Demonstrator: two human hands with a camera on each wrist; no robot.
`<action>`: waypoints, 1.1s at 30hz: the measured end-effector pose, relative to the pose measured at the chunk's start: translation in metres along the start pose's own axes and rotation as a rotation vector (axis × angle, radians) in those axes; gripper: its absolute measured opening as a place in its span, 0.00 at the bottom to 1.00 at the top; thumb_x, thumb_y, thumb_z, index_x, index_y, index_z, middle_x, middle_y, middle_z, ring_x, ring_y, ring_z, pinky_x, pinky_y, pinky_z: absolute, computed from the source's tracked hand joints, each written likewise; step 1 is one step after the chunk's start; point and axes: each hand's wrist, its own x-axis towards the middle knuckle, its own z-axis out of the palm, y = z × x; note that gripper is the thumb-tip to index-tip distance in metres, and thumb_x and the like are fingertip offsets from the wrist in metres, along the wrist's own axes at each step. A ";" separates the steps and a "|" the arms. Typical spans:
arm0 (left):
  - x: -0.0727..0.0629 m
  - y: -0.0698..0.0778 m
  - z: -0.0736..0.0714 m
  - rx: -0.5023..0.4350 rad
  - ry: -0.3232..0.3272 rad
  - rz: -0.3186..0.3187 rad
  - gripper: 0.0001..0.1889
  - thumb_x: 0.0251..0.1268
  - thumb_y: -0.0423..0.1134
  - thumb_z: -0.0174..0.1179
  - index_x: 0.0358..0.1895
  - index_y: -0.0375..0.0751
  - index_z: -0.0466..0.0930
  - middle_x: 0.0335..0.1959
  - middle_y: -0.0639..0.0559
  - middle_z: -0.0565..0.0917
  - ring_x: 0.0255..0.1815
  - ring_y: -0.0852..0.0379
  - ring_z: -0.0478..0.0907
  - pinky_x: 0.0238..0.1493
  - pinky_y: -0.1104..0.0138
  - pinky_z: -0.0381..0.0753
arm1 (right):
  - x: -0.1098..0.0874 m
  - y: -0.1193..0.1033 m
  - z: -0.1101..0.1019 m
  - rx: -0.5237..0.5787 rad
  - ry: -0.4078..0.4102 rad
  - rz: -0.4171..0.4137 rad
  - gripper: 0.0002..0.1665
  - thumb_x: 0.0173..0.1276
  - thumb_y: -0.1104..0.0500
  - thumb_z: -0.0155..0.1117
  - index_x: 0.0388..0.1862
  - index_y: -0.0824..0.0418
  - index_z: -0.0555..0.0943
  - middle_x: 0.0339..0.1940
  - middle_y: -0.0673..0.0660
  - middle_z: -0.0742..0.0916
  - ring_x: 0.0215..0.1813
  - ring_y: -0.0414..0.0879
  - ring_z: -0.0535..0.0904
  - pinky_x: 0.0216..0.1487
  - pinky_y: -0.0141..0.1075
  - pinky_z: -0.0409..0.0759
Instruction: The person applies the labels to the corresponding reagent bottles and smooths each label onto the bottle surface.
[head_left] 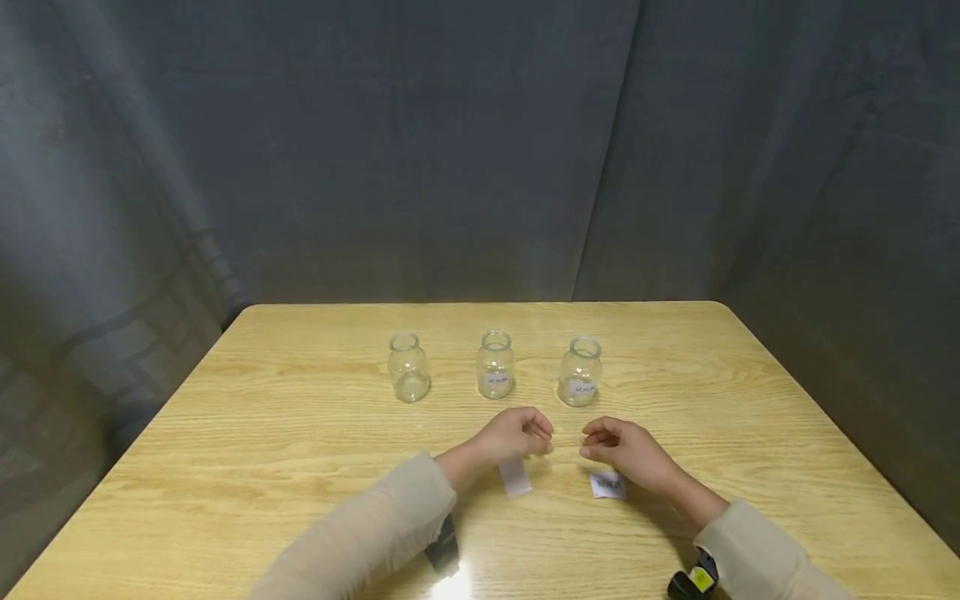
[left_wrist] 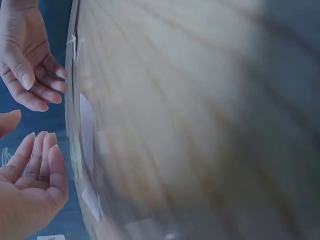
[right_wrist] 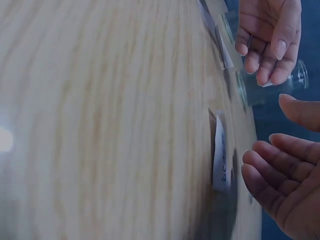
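My left hand (head_left: 517,435) hovers over the table with its fingers loosely bent and nothing between them. Opposite it, a small gap away, my right hand (head_left: 626,450) faces it with fingers and thumb apart, also holding nothing. A blank white paper slip (head_left: 515,477) lies just below the left hand, partly covered by it. Under the right hand rests another slip (head_left: 607,486) with dark writing, which appears curled up from the wood in the right wrist view. Behind the hands stand a middle glass jar (head_left: 495,358) and a right glass jar (head_left: 581,367), each bearing a white label with writing.
A third glass jar (head_left: 408,367), without a visible label, stands upright to the left in the same row. All three are lidless. The wooden table (head_left: 262,433) ends at a grey curtain (head_left: 450,167) at the back.
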 end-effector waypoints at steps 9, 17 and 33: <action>0.001 -0.002 0.009 0.031 -0.089 -0.005 0.12 0.49 0.32 0.60 0.38 0.34 0.73 0.29 0.54 0.75 0.31 0.61 0.73 0.34 0.71 0.74 | -0.010 0.007 -0.005 0.009 -0.070 -0.007 0.21 0.56 0.58 0.60 0.45 0.71 0.72 0.39 0.57 0.79 0.42 0.49 0.74 0.42 0.41 0.73; 0.001 0.001 0.015 0.085 -0.128 -0.035 0.11 0.48 0.32 0.61 0.37 0.36 0.73 0.30 0.55 0.75 0.32 0.62 0.73 0.33 0.71 0.74 | -0.017 0.009 -0.008 -0.039 -0.062 0.032 0.21 0.51 0.60 0.65 0.43 0.70 0.73 0.37 0.56 0.78 0.40 0.47 0.73 0.40 0.38 0.73; 0.010 0.008 0.026 0.171 -0.155 -0.062 0.11 0.47 0.32 0.62 0.35 0.37 0.73 0.28 0.56 0.74 0.30 0.62 0.71 0.30 0.73 0.73 | -0.026 0.011 -0.006 -0.292 -0.023 0.021 0.16 0.41 0.67 0.69 0.33 0.64 0.77 0.26 0.50 0.74 0.31 0.42 0.68 0.30 0.34 0.69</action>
